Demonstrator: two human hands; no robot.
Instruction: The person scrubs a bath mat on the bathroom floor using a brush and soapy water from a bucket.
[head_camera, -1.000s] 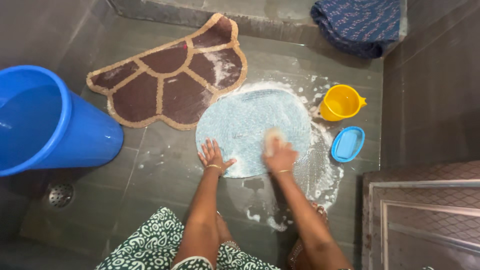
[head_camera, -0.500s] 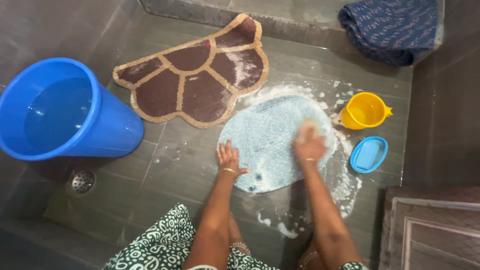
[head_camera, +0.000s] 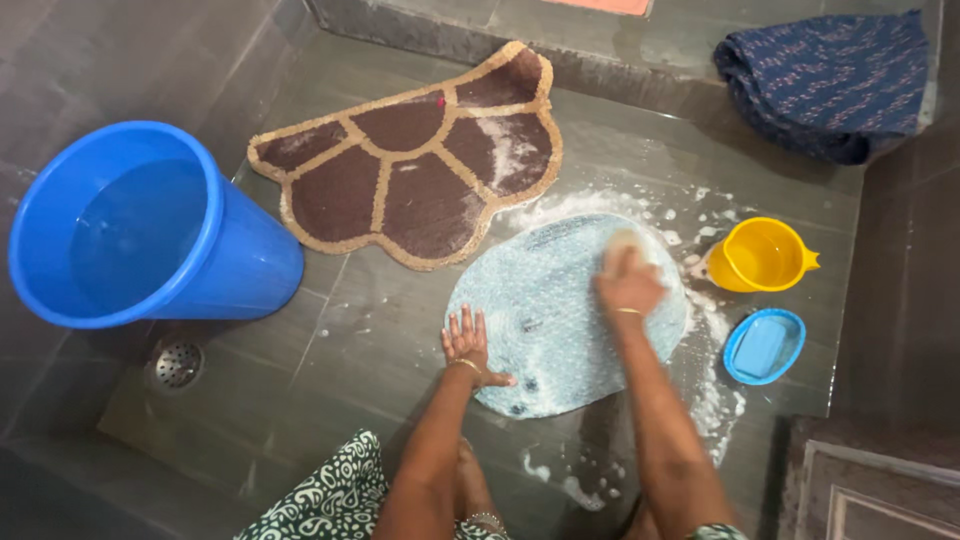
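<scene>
A round light-blue mat (head_camera: 550, 310) lies soapy on the dark tiled floor. My left hand (head_camera: 468, 342) rests flat with fingers spread on the mat's left edge, pressing it down. My right hand (head_camera: 628, 283) is closed on a pale scrubbing brush (head_camera: 622, 246) held against the far right part of the mat. White foam (head_camera: 705, 330) spreads on the floor around the mat's right side.
A brown fan-shaped mat (head_camera: 420, 160) lies beyond the round one. A blue bucket (head_camera: 150, 235) of water stands at left, above a floor drain (head_camera: 177, 363). A yellow mug (head_camera: 758, 255) and a blue soap dish (head_camera: 764, 345) sit at right. Dark blue cloth (head_camera: 830, 80) lies on the step.
My right hand has moved the brush away from me, from the mat's middle to its far right part. The left hand stays on the near left edge. The view has shifted.
</scene>
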